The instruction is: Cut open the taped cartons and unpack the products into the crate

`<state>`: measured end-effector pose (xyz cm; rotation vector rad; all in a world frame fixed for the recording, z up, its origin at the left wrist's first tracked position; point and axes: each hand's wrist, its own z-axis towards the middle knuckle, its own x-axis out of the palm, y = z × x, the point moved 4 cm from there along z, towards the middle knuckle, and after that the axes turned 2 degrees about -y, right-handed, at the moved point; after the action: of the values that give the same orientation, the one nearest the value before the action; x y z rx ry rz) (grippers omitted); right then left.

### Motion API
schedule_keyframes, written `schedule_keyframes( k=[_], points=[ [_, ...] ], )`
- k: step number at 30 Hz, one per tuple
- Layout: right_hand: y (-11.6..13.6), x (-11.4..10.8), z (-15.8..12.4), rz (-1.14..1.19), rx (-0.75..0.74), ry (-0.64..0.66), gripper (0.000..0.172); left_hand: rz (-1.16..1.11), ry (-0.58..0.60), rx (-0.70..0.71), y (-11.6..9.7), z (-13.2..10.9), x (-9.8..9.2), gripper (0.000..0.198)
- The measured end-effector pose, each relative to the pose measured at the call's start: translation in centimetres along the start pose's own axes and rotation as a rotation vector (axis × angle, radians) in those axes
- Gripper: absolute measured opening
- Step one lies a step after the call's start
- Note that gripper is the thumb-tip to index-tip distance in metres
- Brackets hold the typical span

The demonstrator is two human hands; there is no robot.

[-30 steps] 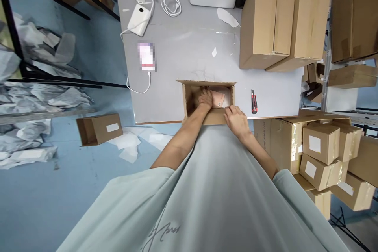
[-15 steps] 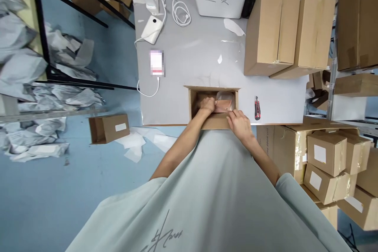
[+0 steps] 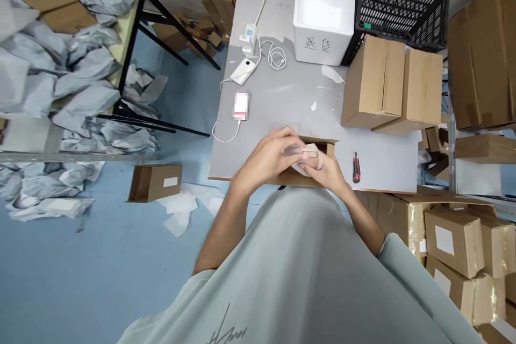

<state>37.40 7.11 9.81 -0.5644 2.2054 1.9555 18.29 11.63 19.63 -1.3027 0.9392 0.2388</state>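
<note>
— Starting closest in, where were the hands?

— Just beyond the pale shirt, both over the open carton: the left hand at its left, the right hand at its right.

— And what was in the fingers?

— A small bundle, pinkish with whitish, see-through wrapping, held over the open carton. The right thumb and fingers were clamped on it. The left thumb and fingers curved in towards it, with blurred clear film between; whether they gripped or stood slightly apart, I couldn't tell.

— What lay about the open carton?

— It sat at the near edge of the grey table. Right of it lay a red-and-black cutter; well to its left, down on the floor, was a smaller box with a white label.

— Farther off?

— Beyond the open carton, to the left, a pixelated item had a white cable running to it. Two tall boxes stood beyond it to the right, and farthest behind it were a white tub and a black crate.
</note>
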Motion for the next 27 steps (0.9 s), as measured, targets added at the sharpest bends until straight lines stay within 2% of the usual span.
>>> schedule_keyframes(
  k=[1,3,4,5,7,9,11,15,18,21,23,25,27],
  points=[
    [0.3,0.2,0.1,0.111,0.032,-0.032,0.046,-0.008,-0.121,-0.017,-0.3,-0.3,-0.6,0.029],
    [0.8,0.6,0.1,0.322,0.095,-0.098,0.049,-0.056,-0.389,-0.101,0.1,-1.3,-1.0,0.049],
    [0.9,0.8,0.1,0.414,0.124,-0.114,0.053,-0.113,-0.488,-0.16,0.8,-2.0,-0.8,0.061],
    [1.1,1.0,0.0,0.495,0.152,-0.122,0.057,-0.201,-0.536,-0.222,1.6,-2.6,-0.2,0.07],
    [1.2,1.4,-0.2,0.613,0.2,-0.124,0.064,-0.458,-0.477,-0.336,3.5,-3.6,1.9,0.079],
    [1.2,1.7,-0.4,0.667,0.233,-0.125,0.069,-0.725,-0.331,-0.418,4.9,-4.4,4.1,0.074],
    [1.0,1.8,-0.7,0.679,0.251,-0.125,0.074,-0.894,-0.283,-0.459,5.7,-5.0,5.4,0.067],
    [0.2,1.6,-1.3,0.685,0.252,-0.124,0.082,-1.01,-0.351,-0.503,6.2,-5.7,5.9,0.066],
    [-0.4,1.3,-1.7,0.677,0.239,-0.132,0.087,-1.127,-0.257,-0.552,6.4,-5.6,6.1,0.067],
    [-0.8,1.3,-2.0,0.614,0.219,-0.146,0.113,-1.247,-0.131,-0.536,6.1,-5.1,6.4,0.065],
    [-1.0,1.8,-2.2,0.576,0.206,-0.108,0.129,-1.291,-0.072,-0.508,5.7,-4.8,6.8,0.063],
    [-1.1,2.6,-2.6,0.576,0.2,-0.036,0.134,-1.3,-0.042,-0.493,5.1,-4.5,7.5,0.062],
    [-1.2,3.2,-3.1,0.608,0.206,0.02,0.131,-1.294,-0.025,-0.479,4.5,-4.4,8.4,0.066]
  ],
)
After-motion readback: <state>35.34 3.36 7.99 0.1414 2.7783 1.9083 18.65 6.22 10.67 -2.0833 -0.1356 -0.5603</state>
